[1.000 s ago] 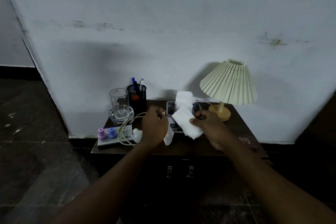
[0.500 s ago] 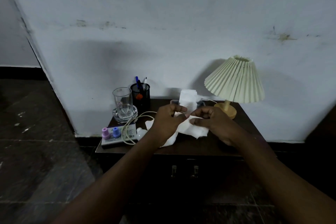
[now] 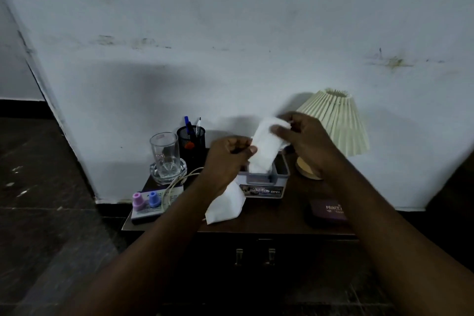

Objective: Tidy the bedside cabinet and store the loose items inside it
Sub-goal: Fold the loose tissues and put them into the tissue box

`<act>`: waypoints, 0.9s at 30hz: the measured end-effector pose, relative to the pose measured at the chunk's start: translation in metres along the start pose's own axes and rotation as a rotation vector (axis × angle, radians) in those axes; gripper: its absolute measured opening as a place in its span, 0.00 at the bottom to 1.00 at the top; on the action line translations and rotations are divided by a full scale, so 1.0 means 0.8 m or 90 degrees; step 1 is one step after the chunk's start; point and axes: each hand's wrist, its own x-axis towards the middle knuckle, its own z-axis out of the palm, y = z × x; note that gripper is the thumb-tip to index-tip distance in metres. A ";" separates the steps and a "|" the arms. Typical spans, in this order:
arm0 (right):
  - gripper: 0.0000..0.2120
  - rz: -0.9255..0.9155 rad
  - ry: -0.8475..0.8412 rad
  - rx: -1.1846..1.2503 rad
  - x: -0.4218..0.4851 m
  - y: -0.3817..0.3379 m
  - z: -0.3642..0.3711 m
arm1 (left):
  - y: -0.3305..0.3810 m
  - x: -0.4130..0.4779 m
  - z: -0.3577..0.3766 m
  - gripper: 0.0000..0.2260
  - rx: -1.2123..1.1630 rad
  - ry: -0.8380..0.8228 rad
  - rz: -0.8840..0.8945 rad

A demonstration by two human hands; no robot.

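A dark wooden bedside cabinet (image 3: pixel 269 220) stands against the wall, its two small door handles (image 3: pixel 254 255) at the front. On top sits a grey tissue box (image 3: pixel 264 185). My right hand (image 3: pixel 305 143) pinches the upper end of a white tissue (image 3: pixel 266 146) that rises out of the box. My left hand (image 3: pixel 225 161) grips the same tissue lower down and also holds a second white tissue (image 3: pixel 225 204) that hangs below it over the cabinet top.
On the left stand a glass (image 3: pixel 164 154) on a glass dish, a black mesh pen holder (image 3: pixel 191 143), a white cable (image 3: pixel 177 182) and a box with pink and blue bottles (image 3: pixel 146 200). A pleated lamp (image 3: pixel 336 123) and a dark purple case (image 3: pixel 328 213) sit on the right.
Both hands have lifted from the cabinet top. The tissue held between them is now raised upright over the tissue box, and the box has come into view.
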 end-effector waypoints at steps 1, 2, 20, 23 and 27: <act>0.13 0.000 -0.024 0.007 0.011 -0.009 0.000 | 0.004 0.009 0.002 0.07 -0.022 0.022 -0.002; 0.17 0.015 -0.058 0.003 0.018 -0.013 0.000 | 0.004 0.018 0.005 0.07 -0.057 0.037 -0.012; 0.13 0.055 -0.200 -0.469 0.041 0.051 -0.007 | -0.026 0.026 0.008 0.05 0.605 -0.012 -0.043; 0.08 0.035 -0.204 -0.478 0.038 0.046 -0.008 | -0.021 0.022 0.009 0.04 0.599 -0.025 -0.050; 0.09 0.025 -0.222 -0.539 0.035 0.046 0.001 | -0.019 0.018 0.011 0.18 0.594 -0.086 -0.048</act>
